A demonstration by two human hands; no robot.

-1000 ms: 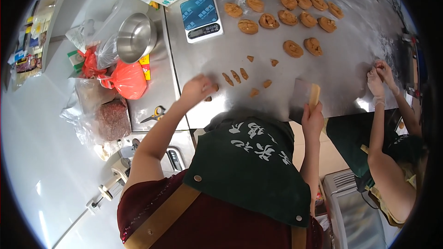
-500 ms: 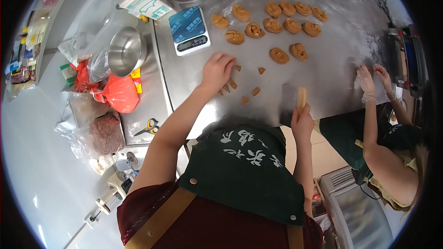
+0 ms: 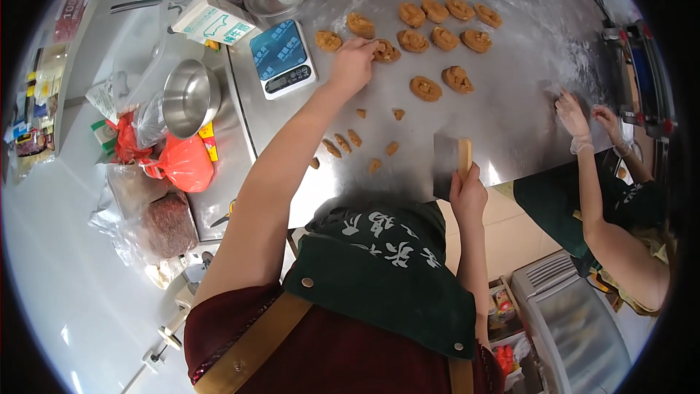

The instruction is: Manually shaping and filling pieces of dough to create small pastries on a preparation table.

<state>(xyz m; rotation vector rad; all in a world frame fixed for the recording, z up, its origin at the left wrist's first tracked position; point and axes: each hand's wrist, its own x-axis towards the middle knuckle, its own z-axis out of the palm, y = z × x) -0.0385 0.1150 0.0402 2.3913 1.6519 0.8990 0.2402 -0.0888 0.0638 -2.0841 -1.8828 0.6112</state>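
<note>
My left hand [image 3: 353, 64] reaches over the steel table with its fingers pinched together. Their tips are at the left edge of a brown dough round [image 3: 388, 52]; whatever they hold is hidden. In my right hand [image 3: 468, 193], near the table's front edge, is the wooden handle of a dough scraper [image 3: 464, 157]. Its flat metal blade stands upright to the left of the handle. Several small dough scraps [image 3: 354, 137] lie between my hands. Beyond them sit several lumpy dough rounds [image 3: 426, 88] in loose rows.
Left of the dough stands a digital kitchen scale [image 3: 280, 55], beside a milk carton [image 3: 215, 17]. A steel bowl [image 3: 191, 98], a red plastic bag [image 3: 187, 160] and partly hidden scissors [image 3: 227, 215] are farther left. At the right, a co-worker's gloved hands [image 3: 574, 118] are over the table.
My left hand has moved from the small scraps, away and slightly right, to a dough round. My right hand still holds the scraper. The view has shifted slightly.
</note>
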